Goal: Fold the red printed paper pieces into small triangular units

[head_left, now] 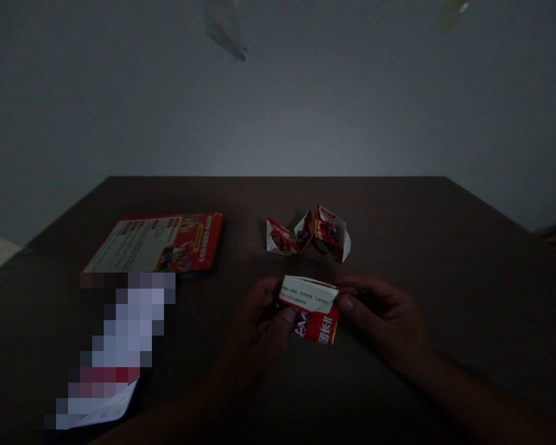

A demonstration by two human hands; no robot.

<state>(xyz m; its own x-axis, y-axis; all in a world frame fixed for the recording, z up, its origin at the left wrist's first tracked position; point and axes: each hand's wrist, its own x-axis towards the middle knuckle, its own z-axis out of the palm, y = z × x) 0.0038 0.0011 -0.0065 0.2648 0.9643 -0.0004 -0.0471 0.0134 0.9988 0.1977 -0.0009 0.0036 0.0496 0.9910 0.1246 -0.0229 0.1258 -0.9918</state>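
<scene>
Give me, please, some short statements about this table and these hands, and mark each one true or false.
1. The left hand and the right hand both hold the printed paper. True.
2. The printed paper is entirely blue. False: it shows red and white areas.
3. The folded red-and-white pieces are on the table, beyond the hands. True.
4. The right hand lies flat on the table. False: it holds the printed paper's right side.

The folded paper [312, 312] bears “团长”; lettering on the booklet [167, 244] is too small.
</scene>
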